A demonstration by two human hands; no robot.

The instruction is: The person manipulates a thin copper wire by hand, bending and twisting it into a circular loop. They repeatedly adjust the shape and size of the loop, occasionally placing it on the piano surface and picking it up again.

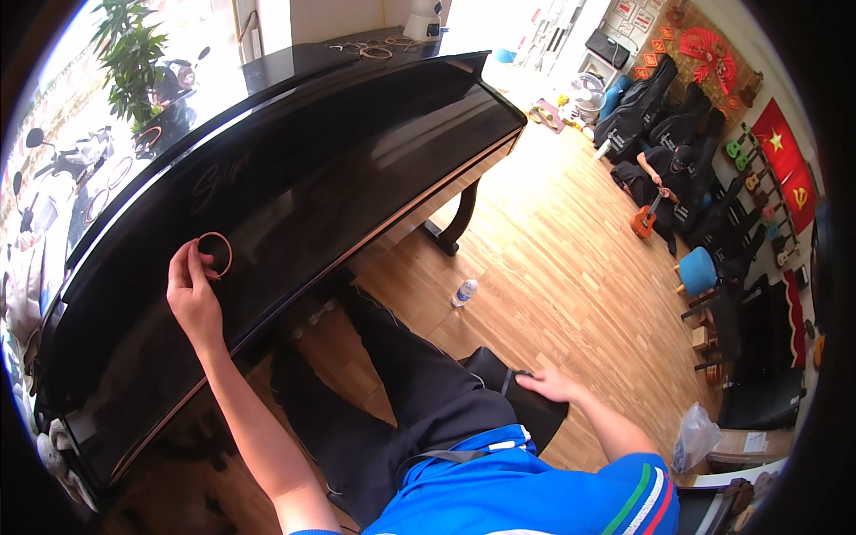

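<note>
My left hand (194, 294) is raised in front of the black upright-style piano (357, 160), pinching a thin copper-coloured ring (229, 253) between thumb and fingers. The ring stands roughly upright against the dark, glossy panel; whether it touches the panel I cannot tell. Down at my right side, my right hand (551, 385) lies on the black bench (539, 417) I sit on, its fingers stretched out and holding nothing. Several similar thin hoops (376, 53) lie on top of the piano at the far end.
A clear plastic bottle (465, 292) stands on the wooden floor beyond my knees. Farther right, a person (664, 171) in black sits with a small orange guitar (644, 221) beside black instrument cases (635, 102). A blue stool (698, 269) and a plastic bag (695, 437) are along the right.
</note>
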